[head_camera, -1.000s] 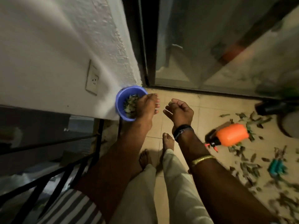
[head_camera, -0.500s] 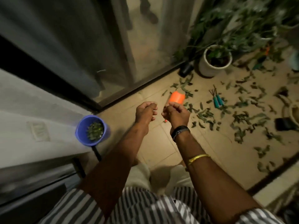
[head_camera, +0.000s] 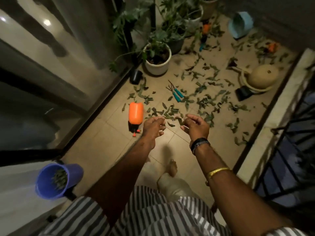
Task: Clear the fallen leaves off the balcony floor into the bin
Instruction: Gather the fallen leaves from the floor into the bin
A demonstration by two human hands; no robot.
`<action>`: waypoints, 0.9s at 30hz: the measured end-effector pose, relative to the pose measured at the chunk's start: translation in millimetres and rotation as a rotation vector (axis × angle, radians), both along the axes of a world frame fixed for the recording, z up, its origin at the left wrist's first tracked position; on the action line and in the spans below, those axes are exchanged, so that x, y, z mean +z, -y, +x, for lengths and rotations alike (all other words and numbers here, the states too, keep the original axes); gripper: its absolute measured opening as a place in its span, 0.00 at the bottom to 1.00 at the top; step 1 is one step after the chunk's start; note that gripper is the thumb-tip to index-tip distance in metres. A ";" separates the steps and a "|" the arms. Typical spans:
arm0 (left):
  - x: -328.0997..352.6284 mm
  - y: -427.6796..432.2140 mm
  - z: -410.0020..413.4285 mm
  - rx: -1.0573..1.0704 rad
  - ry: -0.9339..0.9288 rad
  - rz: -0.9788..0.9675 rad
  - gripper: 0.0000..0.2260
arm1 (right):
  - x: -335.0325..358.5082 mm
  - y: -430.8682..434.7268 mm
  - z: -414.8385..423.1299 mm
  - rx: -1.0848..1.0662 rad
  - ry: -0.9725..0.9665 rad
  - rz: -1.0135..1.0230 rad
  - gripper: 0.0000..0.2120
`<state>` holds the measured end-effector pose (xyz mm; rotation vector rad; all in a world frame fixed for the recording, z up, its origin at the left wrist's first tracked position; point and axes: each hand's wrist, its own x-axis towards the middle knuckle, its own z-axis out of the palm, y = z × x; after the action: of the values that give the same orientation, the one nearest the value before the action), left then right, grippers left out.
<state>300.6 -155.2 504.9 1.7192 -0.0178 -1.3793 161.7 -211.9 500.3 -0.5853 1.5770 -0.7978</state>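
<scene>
Leaves (head_camera: pixel 201 99) curled, dark green (strewn over smooth beige tiles), round purple plastic bin (head_camera: pixel 51 181) part-filled, both hands' fingers loosely curled, empty

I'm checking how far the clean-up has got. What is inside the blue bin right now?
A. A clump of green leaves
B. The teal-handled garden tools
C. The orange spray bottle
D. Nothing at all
A. The blue bin holds a clump of green leaves, while many more leaves lie scattered across the floor beyond both hands.
</scene>
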 end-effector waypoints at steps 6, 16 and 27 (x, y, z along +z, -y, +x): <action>-25.4 70.4 -40.4 -0.143 -0.034 0.024 0.08 | -24.8 52.8 -50.2 -0.145 -0.028 0.037 0.04; -78.9 171.6 -65.3 -0.232 -0.034 0.095 0.05 | -98.6 125.9 -76.2 -0.224 -0.015 0.156 0.06; -304.5 234.4 -123.1 -0.055 -0.033 0.190 0.08 | -334.1 212.1 -148.9 0.286 -0.320 0.293 0.07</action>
<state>177.5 -389.5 200.3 1.8641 0.0872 -1.4896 12.8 -424.0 166.2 -0.7274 1.8080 -0.2585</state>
